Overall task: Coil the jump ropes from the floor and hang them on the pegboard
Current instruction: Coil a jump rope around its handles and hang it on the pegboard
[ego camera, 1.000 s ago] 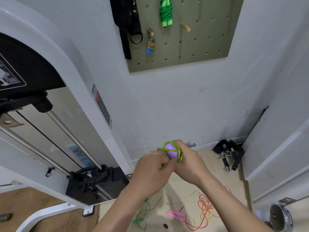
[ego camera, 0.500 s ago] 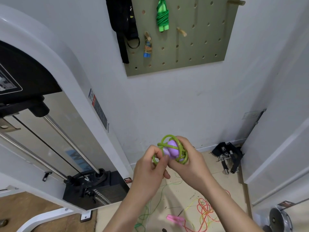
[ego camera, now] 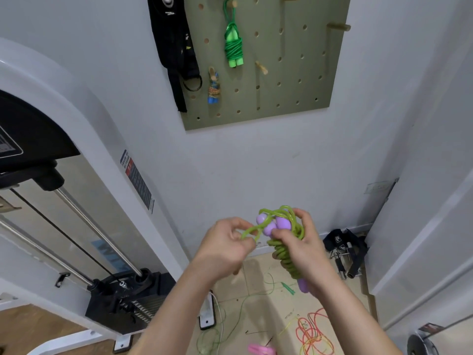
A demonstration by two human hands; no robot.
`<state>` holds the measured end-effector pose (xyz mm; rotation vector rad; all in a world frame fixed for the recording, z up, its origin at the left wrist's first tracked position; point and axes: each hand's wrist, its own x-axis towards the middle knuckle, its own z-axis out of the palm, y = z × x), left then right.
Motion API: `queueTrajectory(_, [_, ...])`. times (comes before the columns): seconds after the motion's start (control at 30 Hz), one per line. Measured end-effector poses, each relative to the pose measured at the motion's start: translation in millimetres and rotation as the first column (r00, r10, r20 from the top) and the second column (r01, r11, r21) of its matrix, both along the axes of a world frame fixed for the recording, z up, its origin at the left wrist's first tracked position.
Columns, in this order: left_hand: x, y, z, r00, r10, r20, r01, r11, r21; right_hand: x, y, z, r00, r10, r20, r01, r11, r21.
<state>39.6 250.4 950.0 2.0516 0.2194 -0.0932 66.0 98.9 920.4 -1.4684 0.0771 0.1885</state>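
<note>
A coiled yellow-green jump rope with purple handles (ego camera: 284, 242) is held upright in front of me, below the pegboard. My right hand (ego camera: 299, 244) grips the wound bundle around its middle. A loop of the same rope sticks out to the left, and my left hand (ego camera: 227, 242) pinches it. The olive pegboard (ego camera: 294, 80) hangs on the wall above, with a coiled bright green rope (ego camera: 233, 46) on a peg and a small multicoloured rope with blue handles (ego camera: 214, 87) below it. On the floor lie an orange-red rope (ego camera: 313, 334), a pink handle (ego camera: 261, 349) and a thin green rope (ego camera: 230, 313).
A white cable machine (ego camera: 76, 175) with a black weight stack fills the left side. Black straps (ego camera: 176, 47) hang at the pegboard's left edge. A black strap with metal clips (ego camera: 345, 249) lies by the wall, right. A white door frame (ego camera: 435, 226) stands at right. Bare wooden pegs (ego camera: 339, 26) stick out of the board.
The bundle has risen and tilted upright, so its wound length and lower handle now show. My left hand has moved left, drawing a loop out of the coil.
</note>
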Motion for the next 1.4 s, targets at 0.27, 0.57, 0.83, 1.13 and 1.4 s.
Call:
queueTrajectory(0.27, [1,-44,5,0.985,-0.149,0.091,0.059,0.776,0.628,0,-41,-7,0.997,0.057,-0.051,-0.056,0.998,0.033])
queueTrajectory(0.57, [-7,-52,1,0.936,-0.232,0.263,0.092,0.886,0.455,15,-41,17,0.964,0.265,-0.027,-0.247,0.928,0.279])
queueTrajectory(0.83, [-24,-3,31,0.919,-0.212,0.332,-0.020,0.817,0.576,11,22,21,0.996,0.088,0.023,-0.090,0.980,0.178])
queueTrajectory(1.13, [3,90,73,0.907,0.307,0.289,-0.150,0.876,-0.459,41,70,22,0.794,0.603,0.072,-0.582,0.721,0.377])
queueTrajectory(1.4, [19,110,90,0.928,0.251,0.275,-0.021,0.773,-0.634,60,105,80,0.812,0.527,0.252,-0.546,0.838,0.005])
